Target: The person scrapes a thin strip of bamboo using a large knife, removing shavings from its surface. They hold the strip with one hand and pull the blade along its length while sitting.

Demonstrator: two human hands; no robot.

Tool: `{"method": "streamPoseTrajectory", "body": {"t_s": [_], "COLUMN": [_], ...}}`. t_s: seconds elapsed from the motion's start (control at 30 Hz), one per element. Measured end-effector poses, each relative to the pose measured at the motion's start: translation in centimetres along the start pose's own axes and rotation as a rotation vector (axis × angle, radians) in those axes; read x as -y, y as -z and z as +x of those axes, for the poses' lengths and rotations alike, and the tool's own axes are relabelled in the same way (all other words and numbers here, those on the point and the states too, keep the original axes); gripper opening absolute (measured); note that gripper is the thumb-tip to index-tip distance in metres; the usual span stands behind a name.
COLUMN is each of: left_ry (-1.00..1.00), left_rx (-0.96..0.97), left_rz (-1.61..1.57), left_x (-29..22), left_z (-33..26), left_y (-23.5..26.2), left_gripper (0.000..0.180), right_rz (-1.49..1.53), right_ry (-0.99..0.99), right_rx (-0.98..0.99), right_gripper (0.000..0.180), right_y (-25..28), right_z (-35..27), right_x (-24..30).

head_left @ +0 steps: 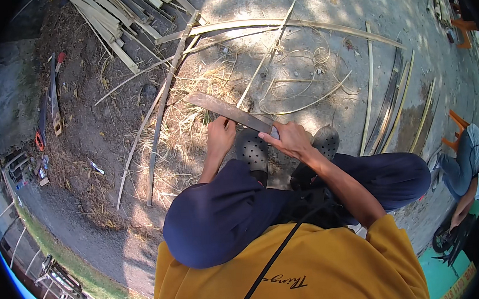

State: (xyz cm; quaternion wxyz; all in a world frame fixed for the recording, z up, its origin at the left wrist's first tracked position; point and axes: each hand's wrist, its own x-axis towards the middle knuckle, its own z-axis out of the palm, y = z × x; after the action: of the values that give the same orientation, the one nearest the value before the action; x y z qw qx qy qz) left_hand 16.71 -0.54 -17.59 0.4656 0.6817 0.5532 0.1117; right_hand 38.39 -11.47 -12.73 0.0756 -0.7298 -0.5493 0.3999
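My right hand point(294, 140) is wrapped round the handle of a machete point(228, 110). Its broad, brown-stained blade slants up to the left, passing just above my left hand point(221, 133). The fingers of that hand are pinched on the near end of a narrow bamboo strip point(266, 56), which runs away from me to the upper right. Where the strip meets the blade, the blade covers it, so I cannot tell whether they touch. Below my hands are my two grey perforated clogs point(252, 148), between my bent knees.
Pale shavings point(202, 110) litter the ground ahead. Long bamboo slats point(164, 116) lie left and across the front, with more point(396, 103) at right. A split-bamboo pile point(111, 19) lies far left. A handsaw point(42, 123) rests at left. Another person point(472, 170) sits at right.
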Motion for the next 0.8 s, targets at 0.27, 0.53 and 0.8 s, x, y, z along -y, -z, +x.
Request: {"method": "streamPoseTrajectory", "body": {"t_s": [0.27, 0.53, 0.8], "left_ry": [0.003, 0.020, 0.117], "left_rx": [0.010, 0.012, 0.080], "left_rz": [-0.135, -0.162, -0.007], "left_x": [-1.0, 0.2, -1.4], "left_z": [-1.4, -0.6, -1.4], "left_y": [0.1, 0.0, 0.8], "left_gripper": [0.030, 0.026, 0.026], "right_rz": [-0.014, 0.078, -0.026], "right_ry": [-0.075, -0.024, -0.041], "right_rx": [-0.132, 0.049, 0.010], "right_gripper": [0.078, 0.072, 0.077], "right_y": [1.9, 0.9, 2.3], "right_z": [2.7, 0.7, 4.0], "right_x": [-2.8, 0.8, -2.1]}}
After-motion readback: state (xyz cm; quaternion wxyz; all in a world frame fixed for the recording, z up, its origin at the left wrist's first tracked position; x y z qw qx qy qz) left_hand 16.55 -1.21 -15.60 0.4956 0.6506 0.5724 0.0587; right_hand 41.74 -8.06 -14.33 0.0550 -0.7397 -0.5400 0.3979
